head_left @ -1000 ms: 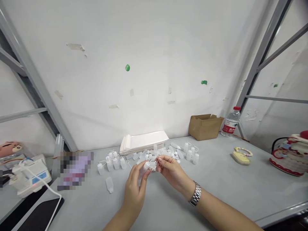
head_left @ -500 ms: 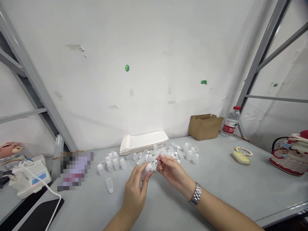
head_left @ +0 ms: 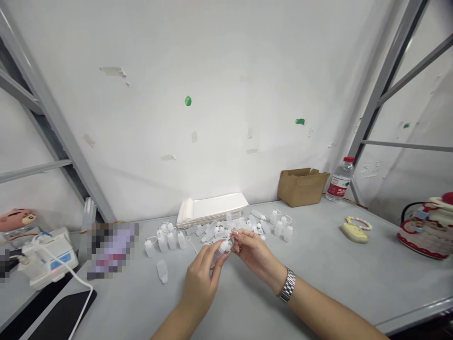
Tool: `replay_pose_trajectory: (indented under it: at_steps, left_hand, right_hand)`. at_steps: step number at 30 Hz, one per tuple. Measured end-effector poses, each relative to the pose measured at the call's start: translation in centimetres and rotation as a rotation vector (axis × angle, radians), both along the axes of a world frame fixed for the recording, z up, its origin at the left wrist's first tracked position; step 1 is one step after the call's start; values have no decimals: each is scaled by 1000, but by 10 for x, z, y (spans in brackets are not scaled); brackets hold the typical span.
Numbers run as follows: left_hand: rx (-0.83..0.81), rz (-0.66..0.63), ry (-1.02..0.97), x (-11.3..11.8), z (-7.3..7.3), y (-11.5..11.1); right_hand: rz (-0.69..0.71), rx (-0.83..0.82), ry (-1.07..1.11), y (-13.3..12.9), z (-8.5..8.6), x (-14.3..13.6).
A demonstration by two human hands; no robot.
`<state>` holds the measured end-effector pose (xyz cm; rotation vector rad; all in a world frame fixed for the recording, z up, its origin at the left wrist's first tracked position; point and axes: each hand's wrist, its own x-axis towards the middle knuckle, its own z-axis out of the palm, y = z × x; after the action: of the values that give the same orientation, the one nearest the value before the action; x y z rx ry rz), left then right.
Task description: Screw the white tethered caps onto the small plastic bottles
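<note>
My left hand [head_left: 202, 274] is closed around a small translucent white squeeze bottle [head_left: 222, 249], tilted with its top toward the right. At that top, my right hand [head_left: 255, 252] pinches the small tethered cap piece between thumb and fingers; the fingertips partly hide it. Just behind both hands lies a heap of loose translucent bottles and caps [head_left: 212, 231]. Several capped bottles [head_left: 171, 241] stand in a group to the left, and another group of capped bottles [head_left: 278, 229] stands on the right. One flat translucent bottle [head_left: 162, 271] lies alone left of my left hand.
Against the wall lie a stack of white sheets [head_left: 215, 208] and an open cardboard box [head_left: 302, 187], beside a water bottle [head_left: 339, 182]. A yellow beaded trinket [head_left: 355, 232] and a red-and-white bag [head_left: 424, 231] are at right. A white power strip [head_left: 53, 259] and a black phone [head_left: 63, 317] occupy the left.
The bottle in my left hand has turned slightly more upright, and my right fingers have shifted a little at its top. The view has moved slightly.
</note>
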<state>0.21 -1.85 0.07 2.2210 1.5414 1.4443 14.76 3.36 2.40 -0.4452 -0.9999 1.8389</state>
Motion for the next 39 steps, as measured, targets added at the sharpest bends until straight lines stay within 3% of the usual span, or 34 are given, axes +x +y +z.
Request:
replay_pose_trajectory:
  at_steps: [19,29,39]
  left_hand:
    - [-33,-15,27,-1,-2,0]
    - [-47,6,34,1,-1,-2]
    - [-32,6,31,3,-5,-2]
  right_hand:
    - [-59,33,-87,-3,4,0]
    - [-255,215,-281,-2,3,1]
    - [-318,269,-381,-5,8,-1]
